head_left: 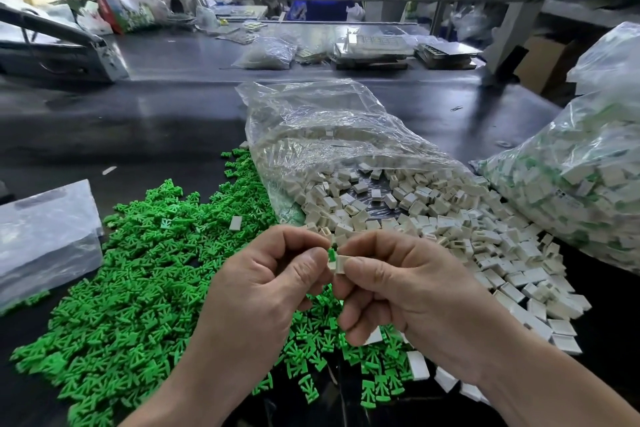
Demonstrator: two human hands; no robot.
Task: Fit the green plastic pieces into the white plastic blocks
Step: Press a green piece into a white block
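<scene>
My left hand (273,284) and my right hand (391,288) meet fingertip to fingertip above the dark table. Between them sits a green piece (332,254) set against a white block (341,264). The left fingers pinch the green piece and the right thumb and forefinger pinch the white block. How deep the green piece sits in the block is hidden by my fingers. A wide heap of loose green pieces (138,274) covers the table to the left and below my hands. Loose white blocks (450,229) spill from an open clear bag (311,128) behind and to the right.
A full clear bag of white blocks with green in them (571,191) lies at the right. A folded plastic bag (45,232) lies at the left edge. Further bags, trays and a metal rack (374,48) stand at the back of the black table (166,121).
</scene>
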